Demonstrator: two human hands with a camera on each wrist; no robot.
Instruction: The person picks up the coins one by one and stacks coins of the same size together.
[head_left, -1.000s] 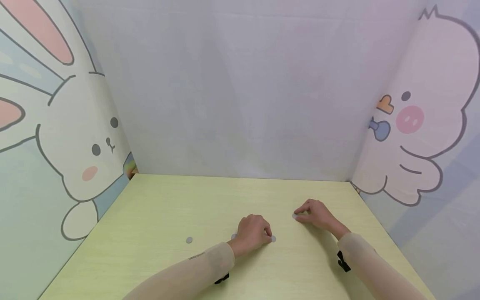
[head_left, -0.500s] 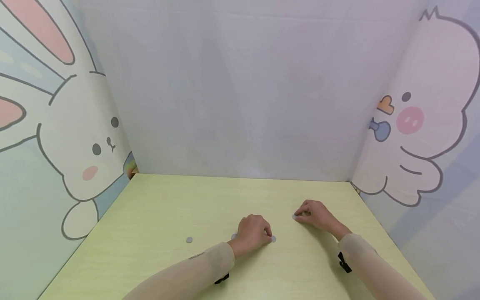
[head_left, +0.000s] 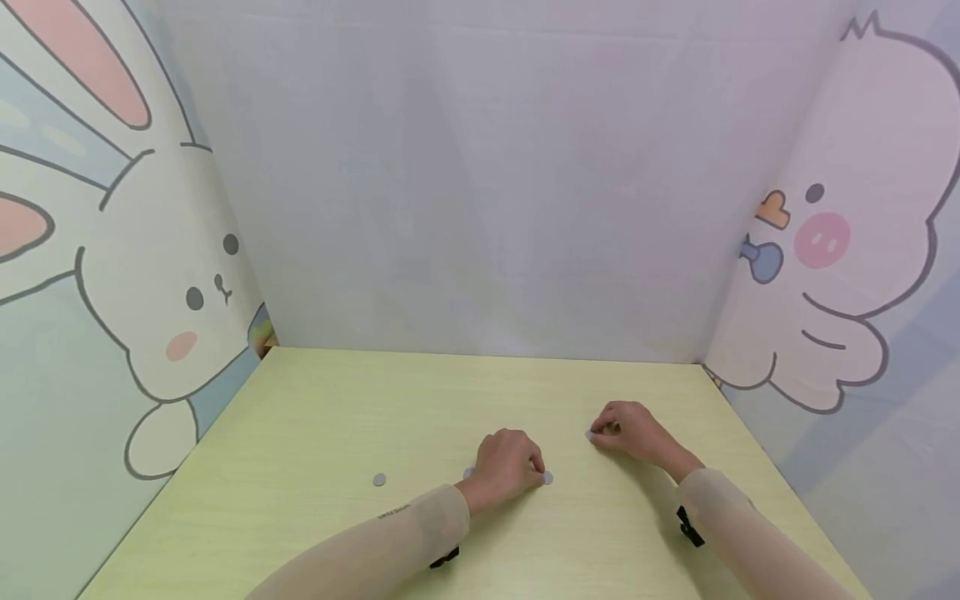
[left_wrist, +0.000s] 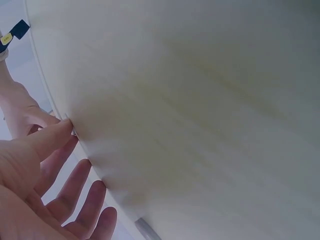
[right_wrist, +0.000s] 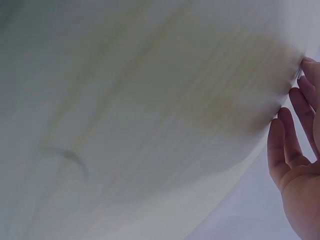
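My left hand (head_left: 506,467) is low over the table's middle, its thumb and index finger pinching the edge of a small grey coin-like disc (head_left: 548,478). Farther right and back, my right hand (head_left: 633,429) has thumb and index finger on a second grey coin-like disc (head_left: 589,434), partly covered by the fingertips. Both discs lie flat at table level. A third disc (head_left: 468,472) peeks out behind my left wrist. In the left wrist view the remaining fingers touch the tabletop, and a disc (left_wrist: 147,229) lies near the little finger.
Another grey disc (head_left: 379,480) rests on the pale yellow table (head_left: 337,408), left of my left forearm. A white cloth wall (head_left: 480,208) stands behind the table. Side walls carry a printed rabbit (head_left: 150,292) and a printed pink-cheeked figure (head_left: 847,183).
My right thumb and index finger have drawn closer together on their disc, and that hand has shifted very slightly toward me. The left hand has stayed in place.
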